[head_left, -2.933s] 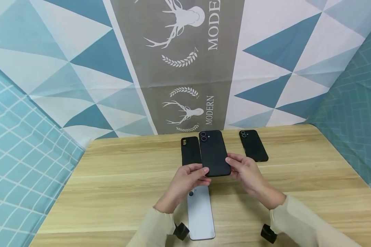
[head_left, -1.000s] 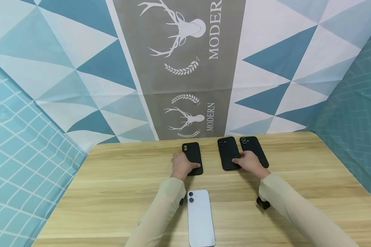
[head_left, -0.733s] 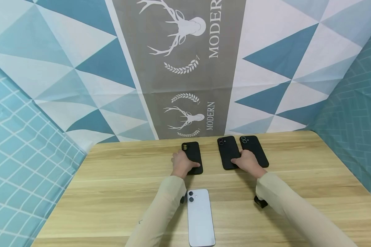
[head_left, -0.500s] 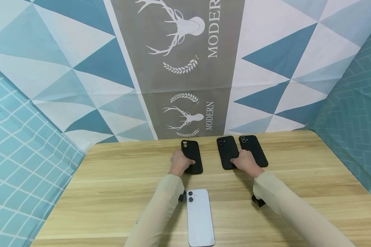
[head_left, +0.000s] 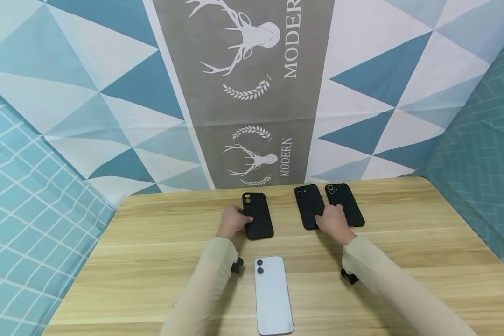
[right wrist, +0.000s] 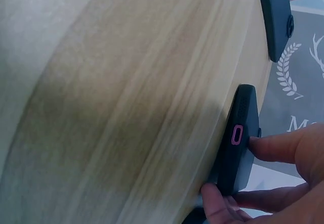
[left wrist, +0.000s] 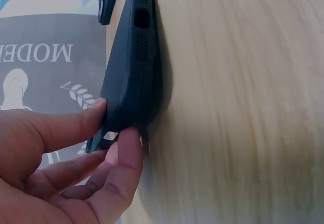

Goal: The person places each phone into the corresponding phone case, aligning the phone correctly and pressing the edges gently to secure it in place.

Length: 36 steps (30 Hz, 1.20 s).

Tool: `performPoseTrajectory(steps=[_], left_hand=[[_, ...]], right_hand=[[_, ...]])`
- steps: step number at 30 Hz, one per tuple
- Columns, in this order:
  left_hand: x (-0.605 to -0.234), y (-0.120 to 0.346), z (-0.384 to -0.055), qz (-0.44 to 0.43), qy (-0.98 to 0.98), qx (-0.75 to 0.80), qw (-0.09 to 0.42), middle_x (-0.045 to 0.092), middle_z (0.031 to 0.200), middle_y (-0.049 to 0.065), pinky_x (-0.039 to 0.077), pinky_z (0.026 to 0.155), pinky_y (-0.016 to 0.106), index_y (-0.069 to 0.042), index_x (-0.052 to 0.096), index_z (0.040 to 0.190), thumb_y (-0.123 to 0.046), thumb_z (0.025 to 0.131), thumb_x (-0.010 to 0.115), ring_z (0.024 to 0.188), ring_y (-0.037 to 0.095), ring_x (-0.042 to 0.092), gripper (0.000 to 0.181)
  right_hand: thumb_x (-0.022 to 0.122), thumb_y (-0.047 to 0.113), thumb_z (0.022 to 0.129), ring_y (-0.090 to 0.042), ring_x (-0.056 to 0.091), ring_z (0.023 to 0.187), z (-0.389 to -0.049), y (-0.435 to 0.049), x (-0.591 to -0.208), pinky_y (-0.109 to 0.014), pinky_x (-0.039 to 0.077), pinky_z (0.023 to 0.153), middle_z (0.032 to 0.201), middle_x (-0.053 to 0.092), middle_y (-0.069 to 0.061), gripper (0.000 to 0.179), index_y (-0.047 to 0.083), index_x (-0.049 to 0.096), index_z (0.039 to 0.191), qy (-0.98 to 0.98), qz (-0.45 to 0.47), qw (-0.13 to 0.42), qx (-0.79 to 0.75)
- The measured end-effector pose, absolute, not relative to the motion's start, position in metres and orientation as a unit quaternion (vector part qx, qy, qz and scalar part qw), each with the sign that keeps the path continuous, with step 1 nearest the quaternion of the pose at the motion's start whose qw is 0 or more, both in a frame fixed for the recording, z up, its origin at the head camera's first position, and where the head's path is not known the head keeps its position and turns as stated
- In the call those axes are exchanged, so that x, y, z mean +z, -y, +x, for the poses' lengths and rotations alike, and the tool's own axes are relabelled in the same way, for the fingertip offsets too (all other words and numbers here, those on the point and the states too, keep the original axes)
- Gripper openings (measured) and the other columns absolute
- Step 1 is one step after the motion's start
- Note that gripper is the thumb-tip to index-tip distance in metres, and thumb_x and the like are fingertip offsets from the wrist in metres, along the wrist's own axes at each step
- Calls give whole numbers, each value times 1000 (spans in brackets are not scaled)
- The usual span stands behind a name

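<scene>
In the head view, three black phone cases lie along the table's far side. My left hand (head_left: 232, 221) pinches the left edge of the leftmost black phone case (head_left: 260, 219), thumb on its back and fingers at its side. The left wrist view shows this case (left wrist: 142, 77) from its bottom end, with a port cutout and speaker holes. My right hand (head_left: 333, 222) pinches the right edge of the middle black phone case (head_left: 307, 205); in the right wrist view, a pink-rimmed port shows on that case (right wrist: 245, 107). Right beside it lies the third black phone case (head_left: 349, 207).
A white phone (head_left: 273, 296), camera end away from me, lies at the table's near middle between my forearms. The wooden table (head_left: 428, 233) ends at a patterned cloth backdrop (head_left: 260, 107), with blue cloth (head_left: 38, 224) at the left side.
The middle case, earlier held up in both hands, now lies beside the rightmost one. My left hand went to the leftmost case and, in the last half second, shifted slightly left with it.
</scene>
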<state>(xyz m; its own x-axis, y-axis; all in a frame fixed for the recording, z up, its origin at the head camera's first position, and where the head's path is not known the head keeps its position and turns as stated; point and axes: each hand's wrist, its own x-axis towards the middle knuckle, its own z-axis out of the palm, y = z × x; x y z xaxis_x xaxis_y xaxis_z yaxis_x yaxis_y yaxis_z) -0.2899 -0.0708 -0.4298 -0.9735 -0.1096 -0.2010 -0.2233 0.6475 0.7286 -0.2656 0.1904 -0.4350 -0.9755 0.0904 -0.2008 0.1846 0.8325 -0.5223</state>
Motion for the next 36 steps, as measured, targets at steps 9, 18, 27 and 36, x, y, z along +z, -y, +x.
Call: performPoseTrajectory(steps=[9, 18, 27, 36], left_hand=[[-430, 77, -290, -96, -905, 407, 83, 65, 104, 23, 53, 55, 24, 7, 60, 112, -11, 82, 72, 64, 21, 66, 37], [-430, 80, -287, -104, -887, 441, 91, 63, 104, 24, 57, 59, 26, 7, 57, 115, -8, 81, 71, 67, 22, 67, 40], [-431, 88, -287, -100, -883, 446, 104, 64, 106, 24, 58, 59, 26, 8, 57, 119, -9, 81, 72, 67, 21, 68, 43], [-431, 88, -284, -108, -876, 456, 113, 64, 105, 23, 58, 61, 26, 7, 57, 118, -7, 81, 71, 72, 22, 68, 42]], right_hand=[[53, 15, 92, -34, 45, 84, -262, -190, -435, -37, 41, 65, 106, 46, -31, 24, -6, 60, 84, -954, 74, 84, -279], [51, 20, 93, -45, 43, 111, -248, -190, -432, -51, 45, 86, 125, 39, -37, 53, -17, 41, 130, -952, 60, 48, -297], [57, 18, 90, -39, 51, 108, -219, -169, -430, -48, 49, 89, 123, 44, -33, 48, -11, 47, 127, -938, 27, 21, -344], [65, 22, 86, -17, 48, 73, -184, -130, -436, -26, 44, 60, 94, 54, -12, 46, -7, 56, 119, -930, 0, 47, -364]])
